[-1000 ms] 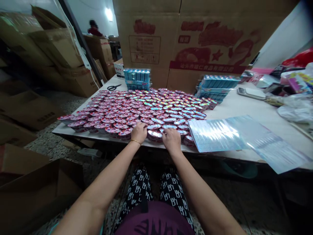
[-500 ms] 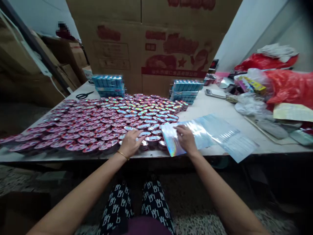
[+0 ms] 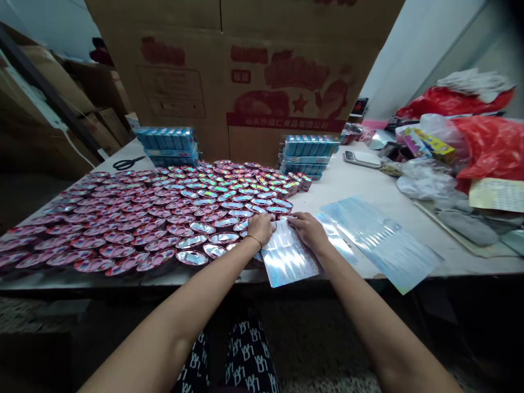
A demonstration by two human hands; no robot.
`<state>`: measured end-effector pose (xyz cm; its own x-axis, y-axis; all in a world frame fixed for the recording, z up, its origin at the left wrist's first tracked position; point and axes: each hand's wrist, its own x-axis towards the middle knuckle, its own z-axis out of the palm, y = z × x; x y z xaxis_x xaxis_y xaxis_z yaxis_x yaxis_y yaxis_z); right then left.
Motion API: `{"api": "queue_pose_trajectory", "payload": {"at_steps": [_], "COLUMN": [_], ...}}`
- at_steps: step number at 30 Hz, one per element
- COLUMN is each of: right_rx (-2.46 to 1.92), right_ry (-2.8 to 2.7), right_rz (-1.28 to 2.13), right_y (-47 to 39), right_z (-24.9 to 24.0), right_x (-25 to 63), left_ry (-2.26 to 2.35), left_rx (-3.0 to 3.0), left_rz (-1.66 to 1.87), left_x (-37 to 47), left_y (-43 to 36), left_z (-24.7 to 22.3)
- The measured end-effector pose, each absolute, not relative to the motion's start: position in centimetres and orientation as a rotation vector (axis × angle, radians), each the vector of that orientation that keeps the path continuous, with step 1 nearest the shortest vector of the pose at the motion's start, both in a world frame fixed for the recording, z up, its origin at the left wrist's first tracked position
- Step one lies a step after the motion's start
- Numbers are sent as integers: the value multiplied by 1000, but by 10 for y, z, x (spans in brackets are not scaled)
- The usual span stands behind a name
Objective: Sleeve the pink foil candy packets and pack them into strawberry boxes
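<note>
A shiny holographic sheet is gripped between my two hands at the table's front edge. Its top left corner is pinched by my left hand, which wears a bracelet at the wrist. My right hand has its fingers closed on the upper right part of the same sheet. More holographic sheets lie flat to the right of my right hand. Many small oval tubs with pink or mirror-like tops and red rims stand packed together left of and behind my hands.
A tall cardboard box stands at the back. Before it are two stacks of blue packs, one left and one right. Black scissors lie at the left. A small grey-white device and plastic bags are at the right.
My left hand has moved right, from over the tubs to the sheet's corner. One sheet has been drawn left from the others and turned, now held in both hands.
</note>
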<state>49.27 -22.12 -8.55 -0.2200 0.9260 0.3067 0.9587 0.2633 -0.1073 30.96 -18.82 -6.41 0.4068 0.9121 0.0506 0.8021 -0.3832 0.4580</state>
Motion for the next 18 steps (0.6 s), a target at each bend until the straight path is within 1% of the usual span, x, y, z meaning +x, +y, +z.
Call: {"api": "queue_pose_trajectory", "payload": {"at_steps": [3, 5, 9, 12, 15, 18], "right_rx": [-1646, -1606, -1584, -1640, -1671, -1690], "right_ry": [-2236, -2185, -2082, -2003, -1932, -1857], "right_rz": [-214, -214, -186, -101, 56, 208], "right_y": [-235, -246, -273, -291, -299, -298], "right_z": [-85, -72, -18, 27, 52, 50], "right_x": [494, 491, 480, 465, 443, 415], "left_ry": [1513, 1536, 1533, 1470, 1188, 900], "left_rx": [2279, 2273, 2282, 2218, 1921, 1427], "left_rz": [478, 499, 535, 721, 965, 1051], "left_x": [309, 309, 309, 301, 278, 241], "left_y": [-191, -192, -191, -197, -218, -255], "left_z": [-71, -74, -76, -68, -54, -43]}}
